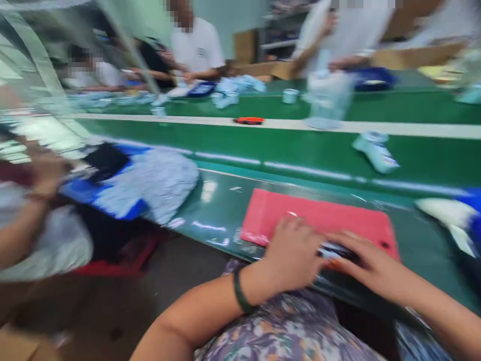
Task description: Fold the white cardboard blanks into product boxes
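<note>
A red flat pad point(319, 210) lies on the green table in front of me. My left hand point(295, 253) rests over its near edge, fingers bent and close together, with a dark band on the wrist. Just to the right, my right hand point(370, 258) curls its thumb and fingers round a small dark object with whitish and orange parts point(334, 253). Its left end meets my left hand. Motion blur and the fingers hide what kind of thing it is, and whatever lies under my left fingers is hidden too.
Ahead runs a green conveyor point(278, 148) with an orange-handled tool point(251, 121) and a pale blue bundle point(377, 152). Pale blue pieces point(158, 173) are heaped on blue material at left, beside a co-worker's arm point(28, 220). Blue and white items point(451, 213) lie at right. Several people work opposite.
</note>
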Demonstrator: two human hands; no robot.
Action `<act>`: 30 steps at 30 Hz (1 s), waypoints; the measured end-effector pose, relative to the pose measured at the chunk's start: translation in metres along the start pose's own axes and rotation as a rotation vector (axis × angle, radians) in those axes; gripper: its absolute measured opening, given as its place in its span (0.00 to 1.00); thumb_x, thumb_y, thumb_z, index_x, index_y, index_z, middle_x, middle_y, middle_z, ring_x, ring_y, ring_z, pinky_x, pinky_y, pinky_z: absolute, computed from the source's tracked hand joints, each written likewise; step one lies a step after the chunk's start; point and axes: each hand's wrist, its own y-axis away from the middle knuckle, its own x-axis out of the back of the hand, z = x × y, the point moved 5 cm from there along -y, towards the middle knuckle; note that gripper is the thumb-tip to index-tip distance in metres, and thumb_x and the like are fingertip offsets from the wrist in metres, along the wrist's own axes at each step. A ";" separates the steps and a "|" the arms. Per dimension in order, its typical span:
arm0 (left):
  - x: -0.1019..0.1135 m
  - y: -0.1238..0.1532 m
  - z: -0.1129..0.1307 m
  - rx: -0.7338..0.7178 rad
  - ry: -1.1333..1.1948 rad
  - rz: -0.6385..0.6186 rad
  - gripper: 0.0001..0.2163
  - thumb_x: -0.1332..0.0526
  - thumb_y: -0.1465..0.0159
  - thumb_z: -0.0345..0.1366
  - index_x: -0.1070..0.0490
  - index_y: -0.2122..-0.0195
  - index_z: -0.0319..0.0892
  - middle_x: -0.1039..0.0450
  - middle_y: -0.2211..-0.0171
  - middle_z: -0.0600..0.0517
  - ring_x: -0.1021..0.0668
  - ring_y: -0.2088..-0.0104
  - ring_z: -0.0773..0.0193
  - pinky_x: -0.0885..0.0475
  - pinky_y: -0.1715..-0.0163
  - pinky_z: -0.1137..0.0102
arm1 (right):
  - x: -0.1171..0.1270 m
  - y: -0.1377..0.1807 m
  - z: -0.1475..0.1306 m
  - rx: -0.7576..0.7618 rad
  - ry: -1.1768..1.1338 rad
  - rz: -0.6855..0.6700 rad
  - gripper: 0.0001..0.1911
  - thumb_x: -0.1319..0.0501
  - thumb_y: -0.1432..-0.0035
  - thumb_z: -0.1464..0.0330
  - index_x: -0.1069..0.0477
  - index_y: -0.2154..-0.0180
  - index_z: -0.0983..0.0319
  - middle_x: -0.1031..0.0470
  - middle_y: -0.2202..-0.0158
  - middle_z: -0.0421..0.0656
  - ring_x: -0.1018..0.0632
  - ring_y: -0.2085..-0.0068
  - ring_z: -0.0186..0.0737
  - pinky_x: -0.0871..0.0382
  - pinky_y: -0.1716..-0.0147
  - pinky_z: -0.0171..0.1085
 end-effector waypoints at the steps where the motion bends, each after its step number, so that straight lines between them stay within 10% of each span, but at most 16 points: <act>1: 0.001 0.002 -0.004 0.011 0.016 0.020 0.14 0.37 0.30 0.41 0.25 0.48 0.39 0.20 0.50 0.44 0.23 0.44 0.45 0.28 0.41 0.47 | 0.000 0.012 0.000 -0.041 -0.030 -0.023 0.21 0.41 0.31 0.54 0.25 0.42 0.53 0.24 0.43 0.52 0.22 0.44 0.53 0.25 0.44 0.51; 25: 0.004 -0.003 -0.014 -0.115 -0.169 -0.041 0.08 0.41 0.30 0.32 0.26 0.52 0.41 0.22 0.55 0.44 0.25 0.49 0.48 0.27 0.45 0.51 | -0.017 0.004 -0.003 0.021 0.058 0.106 0.19 0.43 0.31 0.70 0.28 0.41 0.61 0.24 0.49 0.51 0.24 0.47 0.51 0.30 0.47 0.52; 30: 0.020 -0.025 -0.023 -0.201 -0.414 -0.104 0.09 0.36 0.35 0.28 0.23 0.54 0.42 0.22 0.58 0.44 0.23 0.54 0.48 0.24 0.52 0.51 | -0.007 0.013 -0.013 0.065 0.195 0.425 0.21 0.41 0.33 0.68 0.30 0.40 0.65 0.26 0.42 0.55 0.26 0.43 0.55 0.30 0.44 0.55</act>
